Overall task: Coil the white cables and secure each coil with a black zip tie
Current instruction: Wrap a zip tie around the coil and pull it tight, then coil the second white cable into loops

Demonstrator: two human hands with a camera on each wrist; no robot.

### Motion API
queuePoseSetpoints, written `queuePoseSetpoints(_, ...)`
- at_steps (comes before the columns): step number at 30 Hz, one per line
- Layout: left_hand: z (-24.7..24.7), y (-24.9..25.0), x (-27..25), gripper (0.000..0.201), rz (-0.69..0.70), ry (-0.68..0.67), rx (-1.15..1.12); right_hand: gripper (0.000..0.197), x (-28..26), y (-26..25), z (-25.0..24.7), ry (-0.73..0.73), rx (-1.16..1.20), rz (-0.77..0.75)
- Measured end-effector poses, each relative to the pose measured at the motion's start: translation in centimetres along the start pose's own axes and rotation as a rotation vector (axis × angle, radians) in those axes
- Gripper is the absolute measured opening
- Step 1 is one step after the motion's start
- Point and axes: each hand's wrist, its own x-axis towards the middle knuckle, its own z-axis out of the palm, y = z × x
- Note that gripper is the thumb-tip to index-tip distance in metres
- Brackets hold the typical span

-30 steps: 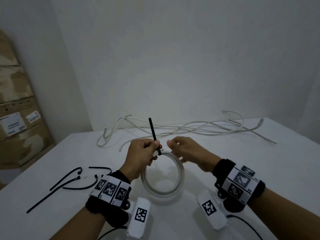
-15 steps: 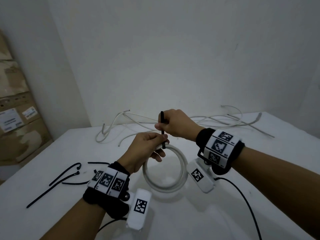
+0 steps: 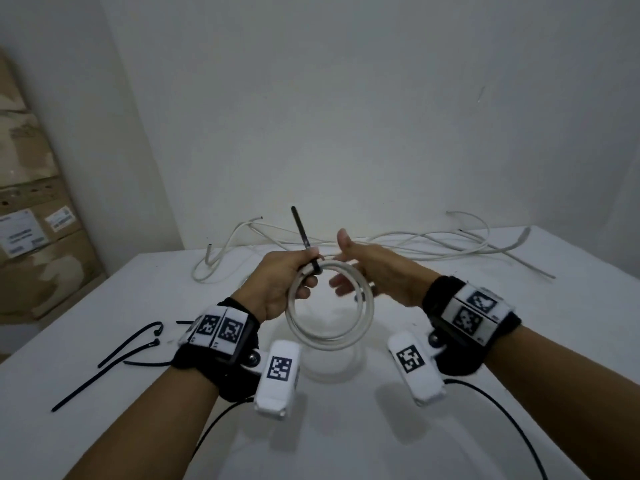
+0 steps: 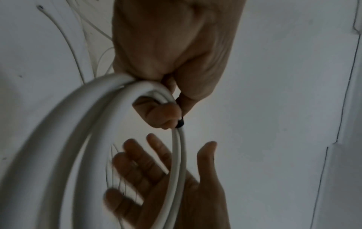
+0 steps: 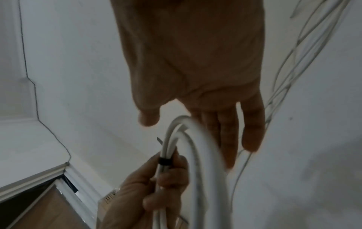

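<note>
A coiled white cable (image 3: 332,336) hangs above the white table (image 3: 519,341), gripped at its top by my left hand (image 3: 287,278). A black zip tie (image 3: 304,239) wraps the coil at that grip, and its free tail sticks up and away. In the right wrist view the tie's band (image 5: 164,161) circles the coil (image 5: 197,155) beside the left fingers. My right hand (image 3: 360,268) is open just right of the coil's top, fingers spread, holding nothing. The left wrist view shows that palm (image 4: 176,186) behind the coil (image 4: 88,131). Loose white cables (image 3: 415,244) lie along the table's far edge.
Several spare black zip ties (image 3: 131,351) lie on the table at the left, beside my left wrist. Cardboard boxes (image 3: 31,237) stand off the table's left side. A white wall (image 3: 346,98) rises behind the table.
My right hand pulled the zip tie's tail upward half a second ago, then let go and dropped back beside the coil with fingers spread. The left hand kept its grip on the coil.
</note>
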Motion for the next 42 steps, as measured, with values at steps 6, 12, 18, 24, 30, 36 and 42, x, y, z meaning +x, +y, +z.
queuePoseSetpoints(6, -0.6, -0.9, 0.6, 0.032, -0.040, 0.060, -0.093, 0.007, -0.5, 2.7, 0.7, -0.085, 0.120, 0.042)
queuePoseSetpoints(12, -1.3, -4.2, -0.7, 0.005, -0.208, 0.047, 0.192, 0.017, 1.1, 4.5, 1.4, 0.023, 0.232, 0.134)
queuePoseSetpoints(18, -2.7, -6.5, 0.6, 0.016, -0.174, 0.133, 0.333, 0.014, 2.1, 5.8, 2.2, 0.087, 0.105, 0.265)
queuePoseSetpoints(24, -3.6, -7.9, 2.2, 0.056, -0.166, 0.177, 0.547, 0.010, 2.8, 6.4, 2.6, 0.117, -0.076, 0.309)
queuePoseSetpoints(30, -3.7, -8.2, 2.3, 0.075, -0.109, 0.114, 0.735, 0.032, 3.2, 6.8, 2.6, 0.120, -0.261, 0.231)
queuePoseSetpoints(36, -4.0, -7.9, 2.1, 0.033, -0.092, 0.090, 0.843, 0.010, 3.6, 7.4, 2.4, 0.095, -0.329, 0.199)
queuePoseSetpoints(42, -5.0, -7.4, 2.0, 0.039, -0.149, 0.102, 0.853, 0.015, 3.6, 7.3, 1.7, 0.067, -0.301, 0.182)
